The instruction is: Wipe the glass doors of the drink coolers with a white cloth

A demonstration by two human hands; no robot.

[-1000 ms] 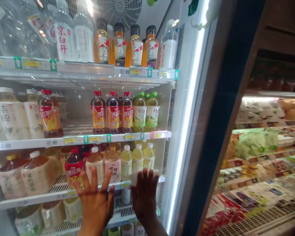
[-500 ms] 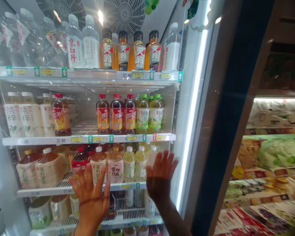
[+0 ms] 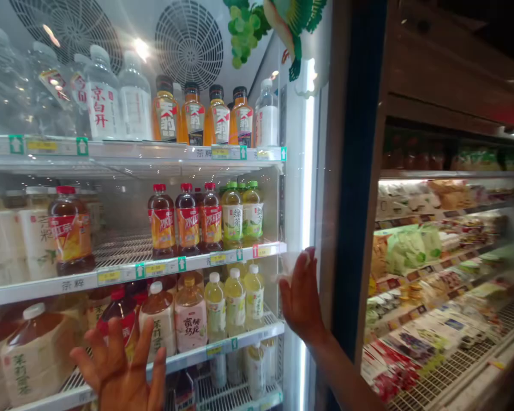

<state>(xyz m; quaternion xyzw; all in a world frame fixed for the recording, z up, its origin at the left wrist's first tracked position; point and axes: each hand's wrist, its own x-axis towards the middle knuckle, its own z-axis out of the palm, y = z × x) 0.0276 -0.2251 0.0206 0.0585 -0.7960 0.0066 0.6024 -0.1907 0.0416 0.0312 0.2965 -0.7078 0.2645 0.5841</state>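
Note:
I face a glass-fronted drinks cooler (image 3: pixel 300 142). My left hand (image 3: pixel 117 374) is spread flat on the glass at the bottom left, in front of a red-labelled bottle (image 3: pixel 120 322) and a white-capped tea bottle (image 3: pixel 158 319). Further right, my right hand (image 3: pixel 302 297) lies flat with its fingers stretched upward, by the lit right edge of the door beside the dark blue frame (image 3: pixel 355 188). A pale patch at its fingertips is too unclear to name. Neither hand holds a bottle.
Behind the glass, shelves carry water bottles (image 3: pixel 100 100), orange drinks (image 3: pixel 192 117), red-capped iced tea (image 3: pixel 186 220), green tea (image 3: pixel 240 214) and pale yellow bottles (image 3: pixel 233 297). To the right of the frame is an open chiller (image 3: pixel 432 257) with packaged food on sloping racks.
My hands have drawn apart on the glass: the right slid right and up to the door's edge, the left dropped down and left. The view has turned rightward.

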